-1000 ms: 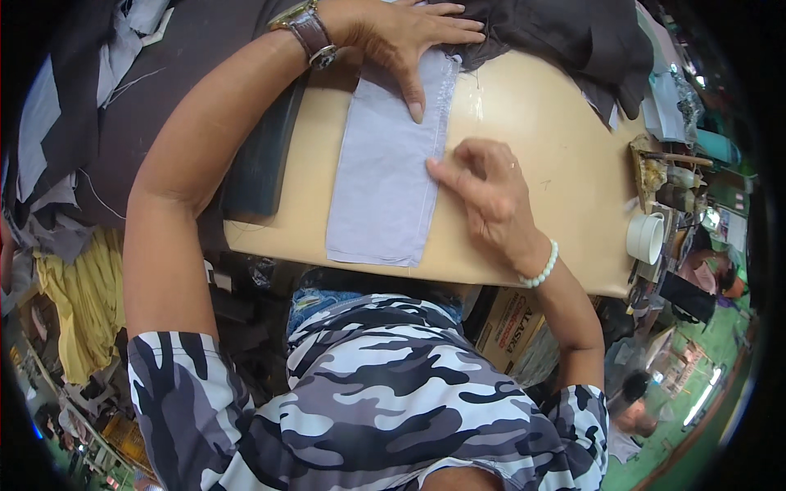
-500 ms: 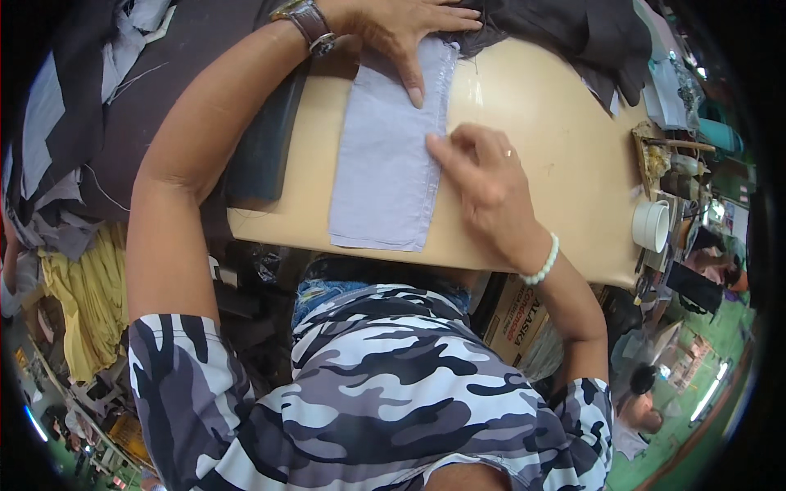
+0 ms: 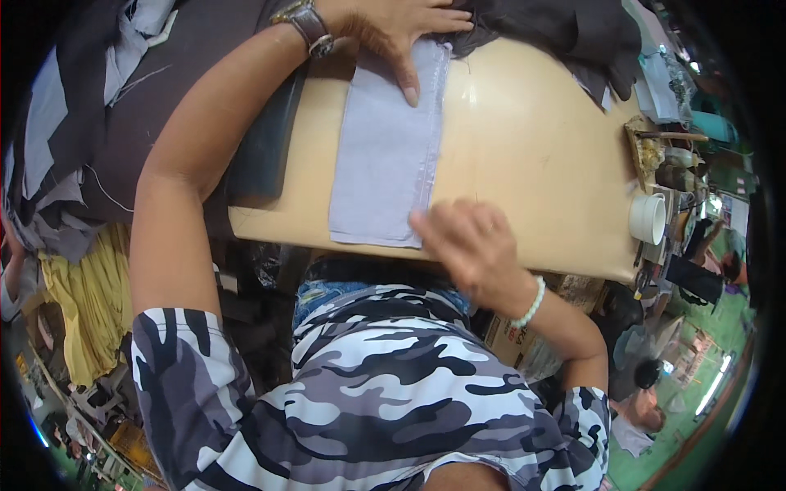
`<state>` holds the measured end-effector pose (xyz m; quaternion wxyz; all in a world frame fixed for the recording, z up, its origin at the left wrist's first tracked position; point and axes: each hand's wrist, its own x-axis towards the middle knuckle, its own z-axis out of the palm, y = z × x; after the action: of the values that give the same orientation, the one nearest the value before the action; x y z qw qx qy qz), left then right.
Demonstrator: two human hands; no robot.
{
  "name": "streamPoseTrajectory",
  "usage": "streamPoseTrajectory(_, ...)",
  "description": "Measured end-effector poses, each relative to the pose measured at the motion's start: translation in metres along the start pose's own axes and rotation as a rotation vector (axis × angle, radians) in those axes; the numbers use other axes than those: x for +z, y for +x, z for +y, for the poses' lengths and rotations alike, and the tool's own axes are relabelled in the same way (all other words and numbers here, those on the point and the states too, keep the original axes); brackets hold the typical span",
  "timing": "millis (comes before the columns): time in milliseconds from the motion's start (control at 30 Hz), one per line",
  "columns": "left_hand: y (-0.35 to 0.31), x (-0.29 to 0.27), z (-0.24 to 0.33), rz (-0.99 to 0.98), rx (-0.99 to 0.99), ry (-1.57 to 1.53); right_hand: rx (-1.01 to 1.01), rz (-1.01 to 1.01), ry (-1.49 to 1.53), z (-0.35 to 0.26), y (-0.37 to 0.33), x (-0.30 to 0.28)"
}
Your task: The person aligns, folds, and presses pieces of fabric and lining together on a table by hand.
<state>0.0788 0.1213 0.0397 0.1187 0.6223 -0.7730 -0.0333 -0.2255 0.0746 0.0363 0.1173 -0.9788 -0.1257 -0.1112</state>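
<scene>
A long, pale grey-lavender fabric piece (image 3: 381,155) lies flat on the tan tabletop, with a stitched, slightly frayed strip along its right edge. My left hand (image 3: 393,37) presses on its far end, fingers spread and thumb stretched down over the cloth; nothing is gripped in it. My right hand (image 3: 475,250) is at the near right corner of the fabric, with its fingers curled in and thumb and forefinger by the edge. That hand is slightly blurred, and whatever its fingertips may hold is hidden.
Dark cloth (image 3: 532,24) is heaped at the far edge of the tan table (image 3: 532,164). A dark flat block (image 3: 262,155) lies left of the fabric, under my left forearm. At the right edge stands a white cup (image 3: 648,218) among small tools. Yellow cloth (image 3: 86,303) hangs at the left.
My right hand has slid toward me along the fabric's right edge, from about its middle to the near corner. The left hand stays on the far end.
</scene>
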Motion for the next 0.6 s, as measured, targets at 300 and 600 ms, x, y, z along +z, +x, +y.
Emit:
streamPoseTrajectory(300, 0.012, 0.005, -0.009, -0.161, -0.149, -0.213, 0.017, 0.031, 0.399, 0.042, 0.006, -0.016)
streamPoseTrajectory(600, 0.0, -0.057, 0.032, 0.175, -0.548, 0.098, 0.949, 0.44, -0.273, 0.214, -0.001, -0.082)
